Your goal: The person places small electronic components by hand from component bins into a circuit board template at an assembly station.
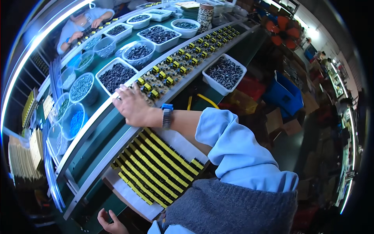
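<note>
My right hand point(134, 104) rests with its fingers stretched out over the near end of a row of circuit boards point(175, 80) carrying yellow-and-black components. The boards lie in a rail track, and my fingertips reach across the track's left rail. Low in the picture, my left hand point(112, 223) is partly cut off by the lower edge; its thumb and fingers are apart and nothing shows in them. Between my hands, rows of yellow-topped components point(156, 165) lie on a white sheet point(185, 146) below the right forearm.
Tubs of small parts stand beyond the track, including a white tray of dark parts point(115, 75) and a tub of blue parts point(76, 121). A white tray of metal-legged parts point(224, 74) sits right of the track. Another person's hand point(97, 22) works at the far left.
</note>
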A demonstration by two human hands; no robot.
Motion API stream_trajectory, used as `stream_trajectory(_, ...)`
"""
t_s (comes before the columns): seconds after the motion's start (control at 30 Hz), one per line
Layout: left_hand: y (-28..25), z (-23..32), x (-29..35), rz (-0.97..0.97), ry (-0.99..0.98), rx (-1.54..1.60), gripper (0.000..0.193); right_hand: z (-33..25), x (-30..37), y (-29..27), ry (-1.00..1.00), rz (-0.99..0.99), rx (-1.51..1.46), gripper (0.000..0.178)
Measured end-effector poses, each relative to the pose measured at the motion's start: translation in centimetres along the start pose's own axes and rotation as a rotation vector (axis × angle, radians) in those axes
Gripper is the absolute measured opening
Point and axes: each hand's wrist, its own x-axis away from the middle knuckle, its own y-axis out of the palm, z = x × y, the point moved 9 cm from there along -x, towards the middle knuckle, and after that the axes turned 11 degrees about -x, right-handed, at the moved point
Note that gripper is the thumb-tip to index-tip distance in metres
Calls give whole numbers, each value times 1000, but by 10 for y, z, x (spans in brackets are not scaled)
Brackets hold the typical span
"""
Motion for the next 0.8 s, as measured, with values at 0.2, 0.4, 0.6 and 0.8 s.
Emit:
stream_trajectory(0.2,8,-7,0,49,-77,58,28,128,29,-42,303,-34,167,55)
stream_trajectory(0.4,26,-33,-3,11,-35,69,27,254,64,-100,581,-20,277,48)
stream_trajectory(0.6,43,-100,6,-75,-139,31,25,368,94,-136,781,80,510,36)
stream_trajectory(0.8,37,12,49,-70,-345,-177,22,455,110,-164,888,240,703,27)
